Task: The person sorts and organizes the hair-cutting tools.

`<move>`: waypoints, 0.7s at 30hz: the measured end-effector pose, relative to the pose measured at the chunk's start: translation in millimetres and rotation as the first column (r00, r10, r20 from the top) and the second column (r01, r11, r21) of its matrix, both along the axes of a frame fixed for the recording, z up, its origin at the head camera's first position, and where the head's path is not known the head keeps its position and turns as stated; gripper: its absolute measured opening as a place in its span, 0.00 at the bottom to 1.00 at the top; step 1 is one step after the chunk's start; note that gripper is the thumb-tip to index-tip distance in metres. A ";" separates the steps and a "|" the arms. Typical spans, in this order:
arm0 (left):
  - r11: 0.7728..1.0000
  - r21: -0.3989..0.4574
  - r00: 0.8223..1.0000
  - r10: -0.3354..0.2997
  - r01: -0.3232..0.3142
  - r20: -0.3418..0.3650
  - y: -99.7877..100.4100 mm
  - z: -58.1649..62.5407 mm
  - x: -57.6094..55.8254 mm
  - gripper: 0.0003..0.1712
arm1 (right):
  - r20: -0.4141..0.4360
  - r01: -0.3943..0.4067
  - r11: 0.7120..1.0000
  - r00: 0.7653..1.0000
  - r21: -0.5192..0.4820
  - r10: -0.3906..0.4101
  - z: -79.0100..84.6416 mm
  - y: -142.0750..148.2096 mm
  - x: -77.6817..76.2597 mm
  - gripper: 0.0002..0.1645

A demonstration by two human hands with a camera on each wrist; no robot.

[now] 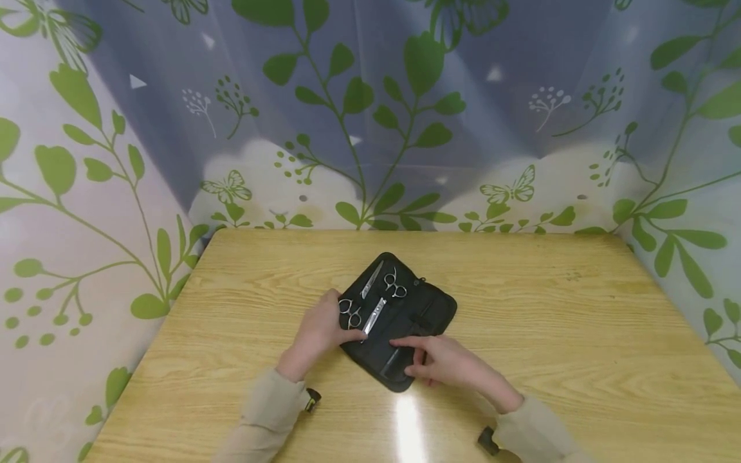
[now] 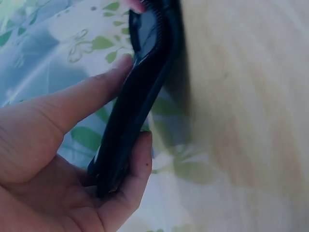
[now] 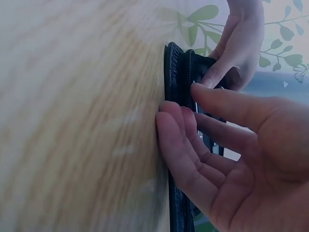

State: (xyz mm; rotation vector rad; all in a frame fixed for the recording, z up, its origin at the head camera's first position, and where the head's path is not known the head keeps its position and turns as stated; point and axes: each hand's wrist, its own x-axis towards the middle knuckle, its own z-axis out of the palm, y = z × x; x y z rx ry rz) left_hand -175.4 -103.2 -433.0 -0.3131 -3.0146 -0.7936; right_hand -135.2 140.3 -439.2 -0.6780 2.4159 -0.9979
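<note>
A black zip case (image 1: 379,354) lies spread on the table, tilted in the head view. Two pairs of silver scissors are in its left half: one pair (image 1: 373,318) has its finger rings toward the top, the other (image 1: 350,313) has its rings at the left edge. My left hand (image 1: 318,331) grips the case's left edge, thumb on top; in the left wrist view the fingers (image 2: 141,159) wrap beneath it. Over the case's right half is my right hand (image 1: 442,360), index finger stretched across the black lining, the other fingers loosely bent at the lower right edge.
The case rests on a wood-grain table (image 1: 579,321). Behind and at both sides hangs a curtain (image 1: 509,128) printed with leaves and butterflies. A small zipper pull (image 1: 420,280) sticks out at the case's top edge.
</note>
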 end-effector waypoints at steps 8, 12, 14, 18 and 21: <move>0.997 -0.069 0.997 0.043 -0.047 -0.066 11.6 -3.0 5.4 0.50 | -0.024 -0.032 0.999 0.999 0.011 0.032 2.7 3.0 -0.9 0.29; 0.988 -0.142 0.988 0.045 -0.066 -0.146 15.2 -5.7 8.3 0.55 | -0.142 0.041 0.998 0.989 0.036 -0.036 5.9 11.5 -8.1 0.26; 0.979 -0.186 0.979 0.046 -0.083 -0.198 16.8 -8.1 9.8 0.59 | -0.248 0.120 0.992 0.963 0.043 -0.105 7.4 17.9 -13.1 0.24; 0.968 -0.224 0.968 0.053 -0.110 -0.247 19.4 -11.0 11.3 0.61 | -0.415 0.257 0.964 0.886 0.064 -0.208 10.0 32.6 -22.0 0.28; 0.965 -0.233 0.971 0.060 -0.115 -0.231 21.5 -9.4 11.6 0.60 | -0.432 0.297 0.949 0.874 0.108 -0.225 9.3 42.6 -27.0 0.33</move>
